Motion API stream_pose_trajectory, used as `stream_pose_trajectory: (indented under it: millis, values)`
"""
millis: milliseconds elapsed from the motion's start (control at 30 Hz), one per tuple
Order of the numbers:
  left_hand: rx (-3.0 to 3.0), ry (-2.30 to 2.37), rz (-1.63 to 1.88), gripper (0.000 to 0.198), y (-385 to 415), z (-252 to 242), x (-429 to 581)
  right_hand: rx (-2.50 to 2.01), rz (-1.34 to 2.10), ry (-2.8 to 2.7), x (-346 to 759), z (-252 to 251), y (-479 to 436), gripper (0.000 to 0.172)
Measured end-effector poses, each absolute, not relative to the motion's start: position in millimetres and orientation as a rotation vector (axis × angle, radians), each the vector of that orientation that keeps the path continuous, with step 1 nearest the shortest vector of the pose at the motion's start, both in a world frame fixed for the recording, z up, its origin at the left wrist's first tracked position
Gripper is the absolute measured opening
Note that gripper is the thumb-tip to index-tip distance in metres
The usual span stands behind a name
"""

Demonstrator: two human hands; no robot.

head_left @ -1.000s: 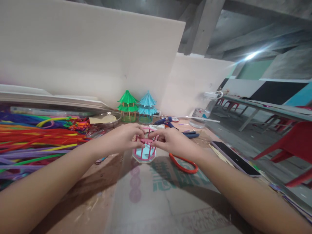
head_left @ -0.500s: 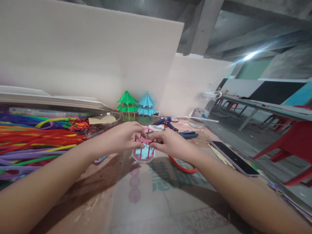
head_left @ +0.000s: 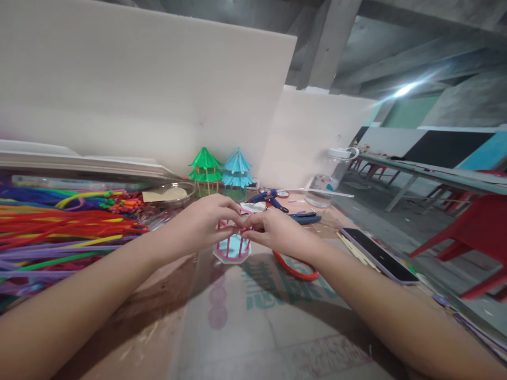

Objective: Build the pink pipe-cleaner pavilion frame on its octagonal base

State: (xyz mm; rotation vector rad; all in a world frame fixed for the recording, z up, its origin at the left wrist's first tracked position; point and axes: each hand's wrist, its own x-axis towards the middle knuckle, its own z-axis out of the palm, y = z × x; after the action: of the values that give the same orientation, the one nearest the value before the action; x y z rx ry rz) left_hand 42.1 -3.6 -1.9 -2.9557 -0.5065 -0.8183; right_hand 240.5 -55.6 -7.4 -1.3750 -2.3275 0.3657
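Observation:
A small pink pavilion frame [head_left: 232, 248] stands upright in front of me, with thin pink posts on a pale blue, many-sided base. My left hand [head_left: 214, 216] comes from the left, its thumb and fingers closed at the frame's upper edge. From the other side, my right hand [head_left: 269, 227] pinches the top of the same frame. The two sets of fingertips almost meet there and hide most of the upper rim. Just right of the frame, partly under my right wrist, lies a red-orange ring [head_left: 295, 268].
Bundles of coloured pipe cleaners [head_left: 67, 227] spread at left beside a metal bowl [head_left: 180, 195]. Behind stand a green pavilion model [head_left: 205, 169] and a blue one [head_left: 237, 169]. A glue gun [head_left: 269, 198], pliers [head_left: 307, 217], a clear jug [head_left: 327, 182] and a phone [head_left: 378, 255] are rightward.
My left hand has shifted slightly right and its thumb has risen from between the posts to the frame's top. My right hand stays nearly in place, fingertips closer to the left's.

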Motion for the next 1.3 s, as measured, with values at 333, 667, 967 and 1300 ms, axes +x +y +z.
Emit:
stream_pose_trajectory:
  millis: [333,667,967,1300]
  values:
    - [-2.907,-0.448,-0.783,0.020,-5.3,1.0,43.3,-1.410,0.374,-2.337,238.7,-4.2,-58.0,0.018]
    - [-2.924,-0.397,-0.797,0.020,0.6,-2.1,41.3,-1.389,0.392,-2.321,239.4,-5.5,-57.2,0.017]
    - [-2.913,-0.384,-0.741,0.022,-0.6,-3.5,41.2,-1.368,0.378,-2.321,239.9,-7.4,-55.2,0.017]
    - [-2.967,-0.631,-0.642,0.033,-10.0,15.0,32.0,-1.386,0.377,-2.305,241.3,-6.1,-55.9,0.014]
